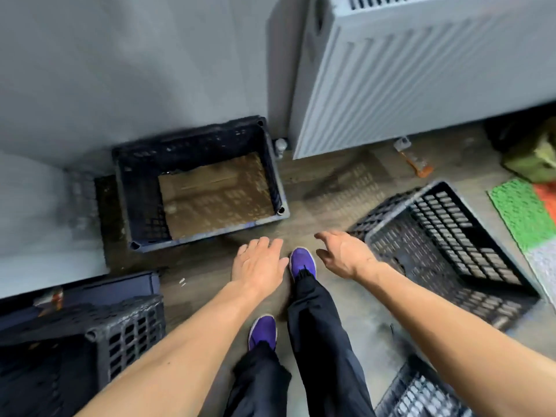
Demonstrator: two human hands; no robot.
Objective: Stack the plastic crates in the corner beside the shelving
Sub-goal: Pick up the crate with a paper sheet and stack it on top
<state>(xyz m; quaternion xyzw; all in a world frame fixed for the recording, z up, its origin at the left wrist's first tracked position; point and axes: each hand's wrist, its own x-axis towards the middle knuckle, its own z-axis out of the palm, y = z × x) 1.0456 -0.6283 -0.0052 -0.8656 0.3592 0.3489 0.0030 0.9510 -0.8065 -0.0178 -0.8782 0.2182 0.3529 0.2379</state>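
A black plastic crate (272, 164) stands upright in the corner against the grey wall, with brown cardboard lying in its bottom. A second black crate (451, 236) lies tilted on the floor at the right. Part of a third black crate (126, 332) shows at the lower left, and a fourth crate (421, 395) peeks in at the bottom right edge. My left hand (258, 266) hovers palm down just in front of the corner crate, fingers spread, holding nothing. My right hand (343, 254) is open too, close to the tilted crate's near corner without touching it.
A white radiator (421, 70) hangs on the wall at the upper right, its pipe valve (280, 145) beside the corner crate. A green and orange mat (523, 212) lies at the far right. My purple shoes (302, 263) stand on the wooden floor between the crates.
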